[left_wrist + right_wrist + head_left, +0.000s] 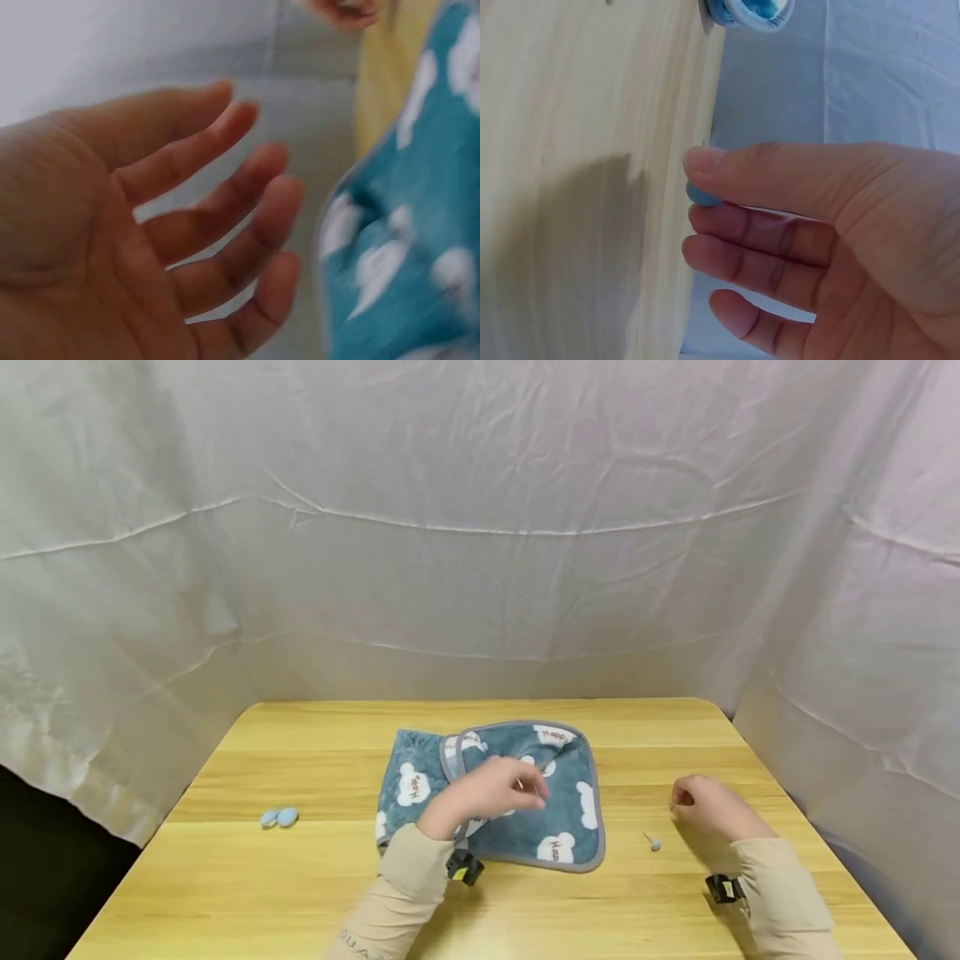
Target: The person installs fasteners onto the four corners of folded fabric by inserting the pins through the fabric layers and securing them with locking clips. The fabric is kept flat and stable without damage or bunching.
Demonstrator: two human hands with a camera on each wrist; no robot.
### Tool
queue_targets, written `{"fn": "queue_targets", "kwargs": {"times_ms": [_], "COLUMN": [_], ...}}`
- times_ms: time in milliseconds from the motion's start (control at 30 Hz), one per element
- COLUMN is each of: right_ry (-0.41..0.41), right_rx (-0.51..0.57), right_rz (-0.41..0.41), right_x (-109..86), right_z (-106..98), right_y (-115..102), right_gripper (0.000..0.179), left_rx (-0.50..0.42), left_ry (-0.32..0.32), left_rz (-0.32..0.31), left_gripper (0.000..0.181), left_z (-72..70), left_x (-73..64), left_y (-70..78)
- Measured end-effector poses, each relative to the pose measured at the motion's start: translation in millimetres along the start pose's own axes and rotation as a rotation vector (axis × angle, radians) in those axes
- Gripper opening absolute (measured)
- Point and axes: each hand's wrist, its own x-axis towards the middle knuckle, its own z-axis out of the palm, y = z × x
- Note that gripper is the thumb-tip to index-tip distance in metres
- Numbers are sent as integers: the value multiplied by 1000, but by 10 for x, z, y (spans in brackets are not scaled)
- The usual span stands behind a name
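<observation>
Over a folded teal fleece blanket [487, 839] with white bear-head prints and grey edging is my left hand [495, 789]. Its fingers are loosely bent with nothing between them, as the left wrist view shows. My right hand [712, 810] is at the right side of the table. In the right wrist view, thumb and fingers pinch a small blue round piece [703, 195], mostly hidden by the thumb. Left of that hand lies a small pin [655, 844] with a blue round head and a thin shaft.
Two light-blue rounded pieces [287, 817] lie side by side on the left of the wooden table [225, 885]. A pale curtain [480, 585] closes off the back and both sides. The blanket's left part has a folded-over edge.
</observation>
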Motion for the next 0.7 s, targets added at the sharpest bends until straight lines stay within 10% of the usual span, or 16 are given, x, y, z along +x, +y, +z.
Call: {"fn": "queue_targets", "kwargs": {"times_ms": [233, 700], "right_ry": [17, 47], "right_rx": [-16, -24], "right_rz": [0, -34], "right_x": [11, 44], "right_z": [-4, 24], "right_y": [-6, -23], "right_gripper": [10, 11], "left_rx": [176, 498], "left_ry": [-205, -182], "left_rz": [-19, -65], "left_gripper": [10, 24], "left_z": [449, 796], "left_x": [145, 198], "left_y": [57, 84]}}
